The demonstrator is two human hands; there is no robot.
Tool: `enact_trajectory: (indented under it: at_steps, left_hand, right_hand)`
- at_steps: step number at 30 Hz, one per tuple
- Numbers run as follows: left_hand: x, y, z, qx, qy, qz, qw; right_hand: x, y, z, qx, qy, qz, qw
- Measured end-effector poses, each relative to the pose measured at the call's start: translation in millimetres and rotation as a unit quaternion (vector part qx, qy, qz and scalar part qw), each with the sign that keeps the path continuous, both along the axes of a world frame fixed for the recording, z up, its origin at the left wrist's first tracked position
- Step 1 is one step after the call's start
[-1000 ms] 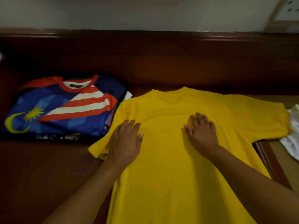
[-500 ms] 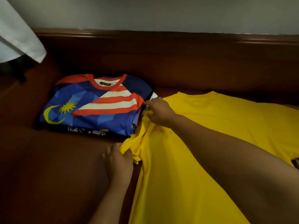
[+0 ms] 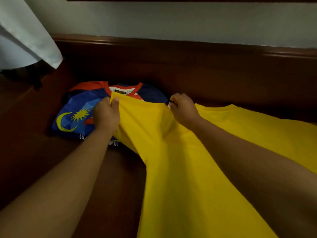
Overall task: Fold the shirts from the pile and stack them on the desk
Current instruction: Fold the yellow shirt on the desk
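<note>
I am looking down at a dark wooden worktop from above my own two bare arms. A bright yellow shirt lies spread across the right and centre of the worktop, running toward me and off the bottom edge of the view. My left hand has its grip closed on the shirt's left sleeve, thumb on top and fingers curled under the cloth, lifting that corner up. My right hand is curled into a fist at the shoulder of the same shirt, pinching the yellow cloth near the top edge. Between my two hands the fabric is pulled taut.

Behind and under the raised sleeve sits a folded blue jersey with a red collar and a yellow crescent and star printed on it. It lies flat at the back left of the worktop, and the yellow sleeve partly covers its right side. A raised wooden ledge runs along the back of the worktop, below a pale wall. A white cloth hangs in the upper left corner.
</note>
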State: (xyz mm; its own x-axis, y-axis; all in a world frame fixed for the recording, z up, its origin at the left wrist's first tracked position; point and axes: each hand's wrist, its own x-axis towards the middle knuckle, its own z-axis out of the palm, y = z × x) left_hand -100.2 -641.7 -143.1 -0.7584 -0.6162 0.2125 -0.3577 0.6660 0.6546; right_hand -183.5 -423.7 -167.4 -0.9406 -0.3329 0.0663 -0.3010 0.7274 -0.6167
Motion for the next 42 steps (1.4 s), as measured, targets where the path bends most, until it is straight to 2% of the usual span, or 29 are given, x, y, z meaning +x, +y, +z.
enact_trajectory:
  at_steps: [2,4,7,9,10,12,14,16,20,23,26,28,30,33,35,38,42]
  left_hand:
    - [2.7,-6.1,-11.3,-0.008,-0.008,0.015,1.0]
    - [15.5,4.5,-20.1,-0.061,-0.015,0.0,0.998]
    - [34.4,42.9,-37.4,-0.22,-0.026,-0.159,0.962]
    - [35.7,61.5,-50.7,-0.277,-0.1,-0.251,0.922]
    - [33.4,64.3,-55.9,-0.292,-0.144,-0.26,0.909]
    - [25.2,58.9,-62.6,-0.291,-0.227,-0.215,0.904]
    - [20.4,53.3,-60.6,-0.248,-0.282,-0.158,0.913]
    - [20.1,51.2,-53.8,-0.22,-0.268,-0.143,0.927]
    - [36.0,37.4,-36.4,-0.136,-0.067,-0.052,0.987]
    - [65.7,24.9,-39.6,-0.05,0.006,0.078,0.996]
    - [91.5,20.8,-61.1,0.126,0.005,0.18,0.976]
    - [102.7,26.2,-71.4,0.267,0.03,0.206,0.941]
    - [106.1,36.8,-70.6,0.385,0.019,0.193,0.902]
    - [99.0,40.5,-65.5,0.483,0.009,0.14,0.864]
    - [93.6,36.7,-58.5,0.524,-0.007,0.117,0.844]
    - [92.4,32.6,-53.9,0.509,-0.032,0.099,0.854]
    - [102.6,34.7,-54.4,0.5,0.047,0.085,0.86]
  right_hand:
    - [32.1,17.9,-14.6,0.0,-0.008,-0.023,1.0]
    - [68.6,50.0,-34.8,0.044,0.022,-0.031,0.998]
    - [95.1,100.0,-66.1,0.135,0.037,-0.046,0.989]
    - [95.3,122.0,-77.1,0.183,0.005,-0.067,0.981]
    - [92.5,129.9,-81.5,0.206,-0.004,-0.069,0.976]
    - [85.7,142.8,-87.1,0.248,-0.019,-0.075,0.966]
    - [80.0,150.6,-86.4,0.266,-0.047,-0.102,0.957]
    - [76.4,149.1,-80.3,0.264,-0.066,-0.122,0.954]
    - [67.7,116.5,-48.1,0.197,-0.046,-0.086,0.976]
    - [53.9,61.3,-14.1,0.115,-0.001,0.005,0.993]
    - [42.1,-2.6,11.2,0.076,0.026,0.1,0.992]
    - [34.9,-41.3,19.0,0.078,0.016,0.146,0.986]
    - [26.9,-74.8,22.2,0.1,-0.002,0.183,0.978]
    - [16.7,-116.3,24.4,0.152,-0.034,0.229,0.961]
    - [13.8,-135.6,26.7,0.198,-0.059,0.249,0.946]
    - [14.2,-151.1,28.2,0.274,-0.064,0.263,0.923]
    - [12.8,-156.6,24.9,0.275,-0.052,0.256,0.925]
